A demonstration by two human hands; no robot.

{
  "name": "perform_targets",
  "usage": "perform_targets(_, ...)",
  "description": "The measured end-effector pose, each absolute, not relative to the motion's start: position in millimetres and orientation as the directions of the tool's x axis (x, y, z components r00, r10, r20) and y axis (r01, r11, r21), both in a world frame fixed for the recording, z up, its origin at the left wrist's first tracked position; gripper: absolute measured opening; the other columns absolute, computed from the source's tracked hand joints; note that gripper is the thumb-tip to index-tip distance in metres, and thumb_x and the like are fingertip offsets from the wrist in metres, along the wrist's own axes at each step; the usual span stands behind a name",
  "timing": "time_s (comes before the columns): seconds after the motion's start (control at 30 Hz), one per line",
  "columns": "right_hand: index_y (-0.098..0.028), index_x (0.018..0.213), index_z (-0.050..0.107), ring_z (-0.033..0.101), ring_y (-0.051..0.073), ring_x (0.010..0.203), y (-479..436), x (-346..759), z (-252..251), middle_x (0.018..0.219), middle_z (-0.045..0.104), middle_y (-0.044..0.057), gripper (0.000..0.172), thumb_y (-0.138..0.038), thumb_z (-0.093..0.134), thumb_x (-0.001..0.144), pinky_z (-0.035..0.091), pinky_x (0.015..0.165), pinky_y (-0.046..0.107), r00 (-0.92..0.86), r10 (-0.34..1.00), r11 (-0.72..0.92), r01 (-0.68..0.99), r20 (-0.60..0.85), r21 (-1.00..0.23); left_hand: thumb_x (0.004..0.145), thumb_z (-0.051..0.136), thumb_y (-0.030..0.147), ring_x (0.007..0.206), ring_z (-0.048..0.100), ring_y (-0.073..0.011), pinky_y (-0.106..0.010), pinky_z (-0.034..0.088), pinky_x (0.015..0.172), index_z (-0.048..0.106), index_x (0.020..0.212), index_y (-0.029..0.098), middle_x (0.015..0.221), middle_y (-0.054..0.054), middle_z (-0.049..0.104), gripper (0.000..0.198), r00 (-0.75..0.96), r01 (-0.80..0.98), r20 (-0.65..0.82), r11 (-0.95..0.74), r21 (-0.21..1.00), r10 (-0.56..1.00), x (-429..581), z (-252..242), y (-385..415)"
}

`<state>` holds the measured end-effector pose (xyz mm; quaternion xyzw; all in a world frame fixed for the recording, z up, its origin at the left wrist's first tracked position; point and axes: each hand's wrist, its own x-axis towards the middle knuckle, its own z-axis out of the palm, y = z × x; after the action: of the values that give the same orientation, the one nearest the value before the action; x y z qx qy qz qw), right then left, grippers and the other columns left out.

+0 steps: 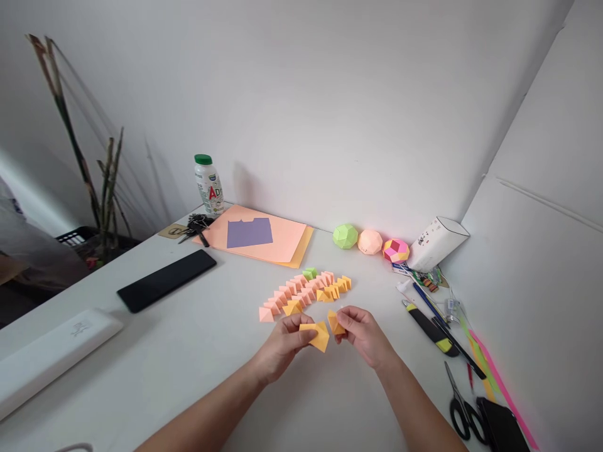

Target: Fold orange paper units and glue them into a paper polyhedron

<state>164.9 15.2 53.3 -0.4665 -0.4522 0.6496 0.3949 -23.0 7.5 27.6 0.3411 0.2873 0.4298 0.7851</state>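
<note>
Over a white table (188, 351), near rows of pink folded papers (266, 314), the left hand (286, 342) grasps an orange fold (321, 339), just apart from a second orange fold (335, 322) pinched by the right hand (362, 331); too hard a squeeze could crease either, a stray knuckle scatter the rows

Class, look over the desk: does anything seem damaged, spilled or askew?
The purple sheet lying on the peach paper looks odd: its top edge is uneven and notched, while its bottom edge is straight. No spill is visible.
</note>
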Motion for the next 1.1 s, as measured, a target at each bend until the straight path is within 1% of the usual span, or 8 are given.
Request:
perform_targets(0.2,-0.017,0.07,0.063,0.051,0.013,0.059,12.4,162.2,54.4,0.066,0.058,0.001,0.024,-0.04,0.068,0.073,0.043,0.056,0.027,-0.272,0.919,-0.323,-0.104,-0.286,-0.941,0.066,0.07,0.027,0.067,0.055,-0.016,-0.03,0.046,0.067,0.06,0.066,0.016,0.068,-0.003,0.059,0.015,0.504,-0.465,-0.17,0.432,0.773,0.847,-22.9,28.1,5.8)
perform_targets(0.43,-0.016,0.068,0.062,0.05,0.013,0.059,12.9,162.0,54.7,0.064,0.056,0.001,0.025,-0.04,0.068,0.073,0.043,0.055,0.027,-0.282,0.918,-0.318,-0.1,-0.279,-0.943,0.067,0.069,0.025,0.066,0.056,-0.0155,-0.03,0.046,0.066,0.058,0.064,0.016,0.067,-0.002,0.06,0.014,0.508,-0.461,-0.17,0.434,0.774,0.844,-23.1,27.8,6.6)
perform_targets(0.67,-0.016,0.069,0.063,0.05,0.012,0.058,12.6,162.2,54.0,0.066,0.058,0.001,0.023,-0.038,0.067,0.074,0.042,0.056,0.027,-0.295,0.914,-0.319,-0.099,-0.279,-0.942,0.069,0.067,0.022,0.065,0.057,-0.0154,-0.029,0.045,0.065,0.059,0.065,0.016,0.066,-0.002,0.061,0.011,0.52,-0.48,-0.152,0.435,0.762,0.84,-23.0,26.6,6.4)
perform_targets(1.1,-0.015,0.07,0.065,0.052,0.012,0.057,11.3,160.6,54.4,0.066,0.061,0.002,0.023,-0.038,0.068,0.074,0.043,0.055,0.026,-0.292,0.909,-0.328,-0.064,-0.297,-0.942,0.07,0.064,0.021,0.066,0.057,-0.0157,-0.03,0.045,0.066,0.056,0.066,0.016,0.067,-0.002,0.062,0.01,0.509,-0.426,-0.171,0.419,0.802,0.843,-23.2,26.6,6.0)
